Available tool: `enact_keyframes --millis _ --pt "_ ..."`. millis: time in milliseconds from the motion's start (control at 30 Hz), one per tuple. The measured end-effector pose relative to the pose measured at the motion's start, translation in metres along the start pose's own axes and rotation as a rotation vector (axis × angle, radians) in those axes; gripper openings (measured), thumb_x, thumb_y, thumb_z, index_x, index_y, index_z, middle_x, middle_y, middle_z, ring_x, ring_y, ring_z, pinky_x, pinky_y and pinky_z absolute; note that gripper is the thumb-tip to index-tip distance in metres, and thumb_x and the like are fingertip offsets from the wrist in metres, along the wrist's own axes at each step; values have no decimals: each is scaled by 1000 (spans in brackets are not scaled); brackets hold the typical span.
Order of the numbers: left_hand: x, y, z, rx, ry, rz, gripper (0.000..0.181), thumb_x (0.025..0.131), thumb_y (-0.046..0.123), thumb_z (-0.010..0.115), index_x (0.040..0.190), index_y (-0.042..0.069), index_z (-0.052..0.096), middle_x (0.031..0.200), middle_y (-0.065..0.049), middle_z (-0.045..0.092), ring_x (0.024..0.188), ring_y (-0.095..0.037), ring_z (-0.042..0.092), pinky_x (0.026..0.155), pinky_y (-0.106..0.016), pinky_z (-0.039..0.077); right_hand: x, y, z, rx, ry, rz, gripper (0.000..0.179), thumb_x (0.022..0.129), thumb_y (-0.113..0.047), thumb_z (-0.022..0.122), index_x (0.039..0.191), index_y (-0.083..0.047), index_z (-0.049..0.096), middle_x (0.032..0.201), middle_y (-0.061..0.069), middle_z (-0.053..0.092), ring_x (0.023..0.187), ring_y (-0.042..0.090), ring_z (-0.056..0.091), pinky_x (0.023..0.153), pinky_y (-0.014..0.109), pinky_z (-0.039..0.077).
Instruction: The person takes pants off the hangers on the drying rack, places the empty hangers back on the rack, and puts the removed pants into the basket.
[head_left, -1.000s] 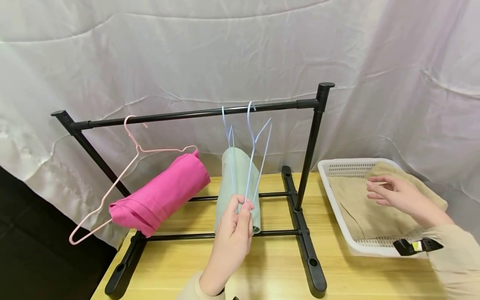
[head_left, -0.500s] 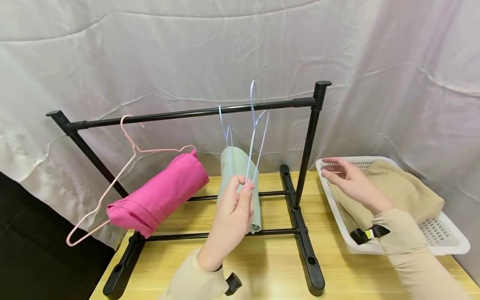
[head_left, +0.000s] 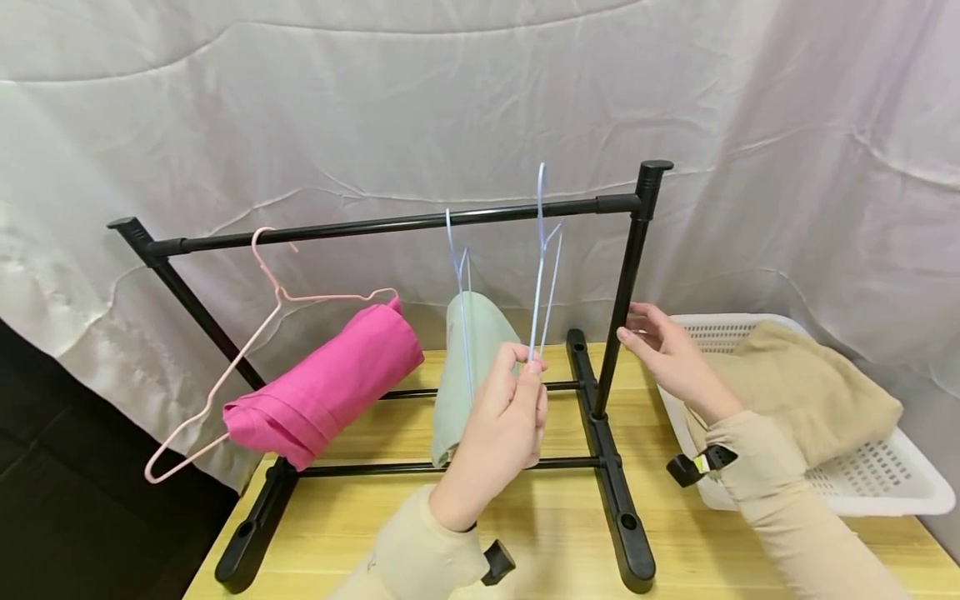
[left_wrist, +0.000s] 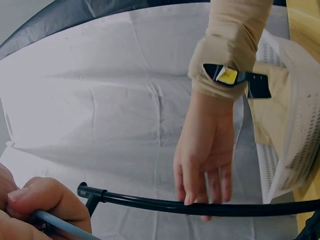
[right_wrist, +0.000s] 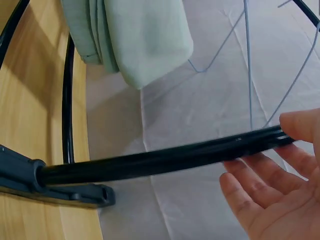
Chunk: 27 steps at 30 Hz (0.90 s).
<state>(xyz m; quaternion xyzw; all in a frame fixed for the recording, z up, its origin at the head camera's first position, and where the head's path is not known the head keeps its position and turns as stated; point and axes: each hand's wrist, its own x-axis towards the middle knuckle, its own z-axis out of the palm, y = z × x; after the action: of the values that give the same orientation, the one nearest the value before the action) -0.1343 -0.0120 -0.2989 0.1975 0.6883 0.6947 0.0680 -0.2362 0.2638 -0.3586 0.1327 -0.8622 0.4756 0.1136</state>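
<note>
My left hand [head_left: 498, 425] pinches an empty pale blue hanger [head_left: 537, 292] by its lower part. The hanger's hook stands above the black bar [head_left: 397, 223] of the rack, overlapping it in the head view. My right hand [head_left: 675, 358] is at the rack's right post [right_wrist: 150, 160], thumb on one side and loosely extended fingers reaching behind it. To the left of the held hanger, a second blue hanger [head_left: 461, 308] hangs on the bar with a folded pale green cloth [head_left: 476, 358]. Further left, a pink hanger [head_left: 276, 293] carries a bright pink cloth [head_left: 322, 383].
A white plastic basket [head_left: 907, 492] holding folded beige cloth [head_left: 810, 392] stands right of the rack, behind my right forearm. The rack's black foot [head_left: 628, 525] rests on the wooden table [head_left: 570, 533]. A pale curtain [head_left: 450, 100] hangs close behind.
My left hand has raised the blue hanger so its hook rises above the bar, then shifted right. My right hand has moved left from the basket to the rack's post.
</note>
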Motion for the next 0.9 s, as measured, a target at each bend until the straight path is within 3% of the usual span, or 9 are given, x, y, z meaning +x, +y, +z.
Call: enact_keyframes --millis 267,400,500,567,733,900 --pt "8 -11 12 -68 7 -68 16 119 30 36 119 15 41 67 0 39 41 -11 27 39 -22 25 3 6 8 32 24 -35 49 115 -27 52 153 4 46 143 29 65 131 41 65 95 2 45" --pt "10 -17 18 -97 6 -89 16 119 31 37 117 16 40 67 1 38 42 -12 26 39 -23 24 4 11 11 53 21 -82 41 116 -23 51 148 2 53 136 26 70 118 14 71 95 4 49" --pt "11 -21 23 -105 14 -108 16 119 32 37 116 17 41 67 1 39 42 -12 26 38 -23 23 5 13 13 60 21 -102 41 116 -23 50 146 3 54 134 27 71 111 -6 65 96 4 49" --pt "12 -23 26 -110 18 -119 16 119 32 37 116 17 40 68 1 39 42 -11 26 38 -23 23 6 14 14 71 17 -100 41 116 -24 49 146 3 53 134 27 70 109 -12 62 97 3 48" --pt "15 -29 33 -117 3 -133 16 119 32 35 118 17 39 69 1 41 43 -12 29 40 -24 27 6 16 13 86 16 -86 41 116 -25 49 146 3 53 134 26 70 110 -11 64 97 3 48" --pt "17 -32 36 -112 -18 -103 14 119 29 37 118 15 39 65 -1 42 42 -15 38 42 -26 43 6 17 14 89 12 -78 42 116 -27 48 147 1 52 134 24 70 115 -4 66 98 4 48"
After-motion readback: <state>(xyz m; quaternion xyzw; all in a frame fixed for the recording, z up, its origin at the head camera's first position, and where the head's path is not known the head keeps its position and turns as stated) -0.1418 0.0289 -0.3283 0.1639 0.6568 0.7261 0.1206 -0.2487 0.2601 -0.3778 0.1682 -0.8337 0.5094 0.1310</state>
